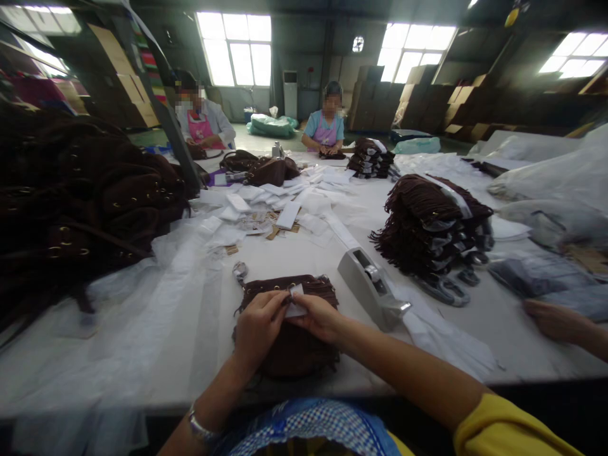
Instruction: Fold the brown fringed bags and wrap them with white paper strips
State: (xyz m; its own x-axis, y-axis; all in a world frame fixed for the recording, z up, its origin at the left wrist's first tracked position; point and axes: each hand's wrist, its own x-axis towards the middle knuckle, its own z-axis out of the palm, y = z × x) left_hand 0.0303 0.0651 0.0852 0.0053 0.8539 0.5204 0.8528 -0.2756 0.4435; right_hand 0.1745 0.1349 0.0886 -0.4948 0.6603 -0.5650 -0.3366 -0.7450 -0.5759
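Observation:
A dark brown fringed handbag (299, 358) lies flat on the white table in front of me, with metal eyelets along its upper edge. Over its upper part, the fingertips of my left hand (256, 323) pinch a small dark piece of the bag, perhaps a cord end. My right hand (320, 316) grips a small white slip of paper (296, 303) between thumb and fingers, close against the left fingertips. Exactly how slip and dark piece meet is hidden by the fingers. A wrapped metallic-looking piece (240, 272) sticks out at the bag's upper left corner.
Right of the bag stands a grey tape dispenser (368, 288); beyond it, a stack of fringed bags (434, 221). Brown bags (95, 183) are heaped at left, near clear plastic sleeves (142, 323). White packets (287, 215) lie mid-table. Another person's hand (555, 320) is at right; two people work opposite.

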